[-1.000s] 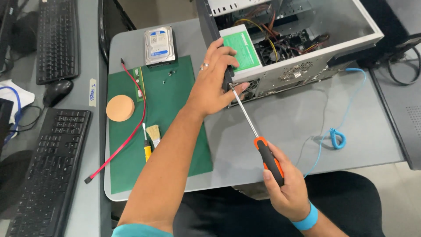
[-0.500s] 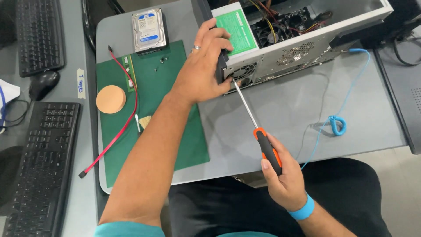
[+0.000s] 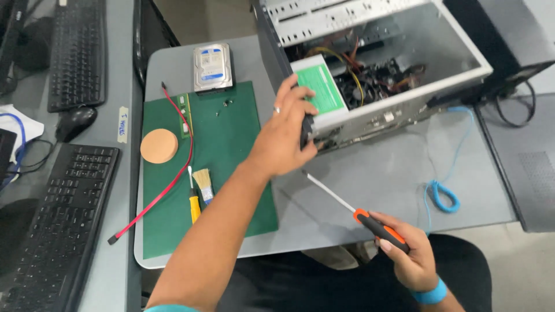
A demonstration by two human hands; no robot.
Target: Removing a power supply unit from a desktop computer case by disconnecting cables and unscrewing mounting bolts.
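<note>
Orange-handled screwdriver (image 3: 370, 221) has drawn back from the computer case (image 3: 370, 86).

A grey table (image 3: 370, 190) carries a green work mat (image 3: 231, 167) at left, a hard drive (image 3: 212, 67) at its far edge, an open computer case (image 3: 376, 63) far right, and a coiled blue cable (image 3: 442, 196), possibly a grounding strap, near right

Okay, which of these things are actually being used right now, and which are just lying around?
In use:
left hand gripping the computer case
right hand holding the screwdriver

Lying about:
hard drive
green mat
red cable
brush
small yellow screwdriver
round disc
keyboards
mouse
</note>
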